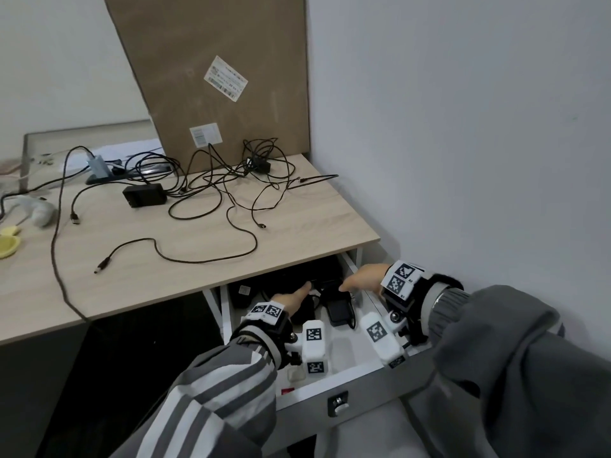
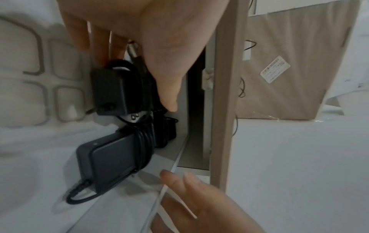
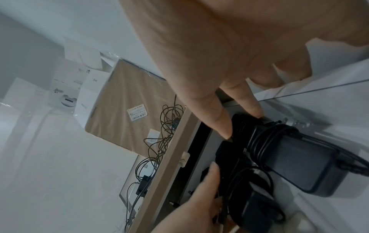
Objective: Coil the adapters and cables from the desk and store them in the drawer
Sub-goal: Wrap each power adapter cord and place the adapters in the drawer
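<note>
The white drawer stands pulled out under the desk, and both my hands reach into it. My left hand grips a black adapter with its cable wrapped round it, fingers behind and thumb in front. A second, larger coiled adapter lies flat on the drawer floor to its right. My right hand hovers over that one's far end with straight fingers at or just touching it. More dark adapters sit deeper in, partly hidden under the desk. Loose tangled cables and another black adapter lie on the desk.
A large cardboard sheet leans against the wall behind the cables. A grey hub, a white object and yellow items lie at the desk's left. The wall is close on the right. The desk edge overhangs the drawer's back.
</note>
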The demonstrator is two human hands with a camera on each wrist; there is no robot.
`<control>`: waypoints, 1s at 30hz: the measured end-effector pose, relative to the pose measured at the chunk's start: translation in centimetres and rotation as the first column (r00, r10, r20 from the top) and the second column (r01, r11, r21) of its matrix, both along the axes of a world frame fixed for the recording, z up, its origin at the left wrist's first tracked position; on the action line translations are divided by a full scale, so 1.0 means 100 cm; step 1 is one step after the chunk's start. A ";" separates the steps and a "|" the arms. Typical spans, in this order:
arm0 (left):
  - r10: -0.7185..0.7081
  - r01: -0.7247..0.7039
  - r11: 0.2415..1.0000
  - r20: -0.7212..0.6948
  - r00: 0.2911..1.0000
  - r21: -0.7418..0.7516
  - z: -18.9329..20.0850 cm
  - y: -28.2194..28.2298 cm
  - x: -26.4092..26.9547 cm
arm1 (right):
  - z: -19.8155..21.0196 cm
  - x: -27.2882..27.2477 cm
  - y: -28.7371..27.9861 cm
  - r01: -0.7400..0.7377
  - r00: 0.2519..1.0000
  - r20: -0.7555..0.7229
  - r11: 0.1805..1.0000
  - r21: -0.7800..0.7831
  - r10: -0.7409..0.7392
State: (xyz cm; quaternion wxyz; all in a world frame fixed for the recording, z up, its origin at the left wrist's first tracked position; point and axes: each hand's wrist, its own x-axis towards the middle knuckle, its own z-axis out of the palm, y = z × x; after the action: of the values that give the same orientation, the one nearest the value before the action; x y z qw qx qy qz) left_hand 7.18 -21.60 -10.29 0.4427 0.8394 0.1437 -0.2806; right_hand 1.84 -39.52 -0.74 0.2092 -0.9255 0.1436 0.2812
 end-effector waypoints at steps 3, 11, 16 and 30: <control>-0.014 0.015 1.000 0.031 0.999 -0.022 0.046 0.014 -0.019 | 0.009 0.002 0.009 0.003 0.999 0.043 1.000 0.002 -0.004; -0.104 0.127 0.944 0.089 0.991 -0.304 0.130 0.049 -0.036 | 0.070 0.019 0.061 0.032 0.977 0.199 0.974 0.226 -0.078; 0.036 0.102 0.932 0.369 0.929 -0.349 0.185 0.092 -0.009 | 0.116 0.042 0.103 -0.016 0.957 0.275 0.929 0.369 -0.093; -0.097 -0.134 0.917 0.536 0.839 0.377 0.202 0.244 0.201 | 0.156 0.215 0.219 -0.322 0.900 0.398 0.890 0.324 0.180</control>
State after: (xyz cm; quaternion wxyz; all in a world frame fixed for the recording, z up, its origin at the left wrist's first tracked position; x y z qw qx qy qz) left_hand 27.29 2.81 9.92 0.2871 0.9550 0.0744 0.0089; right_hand 23.30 -17.67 14.89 0.3691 -0.9129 -0.0772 0.1562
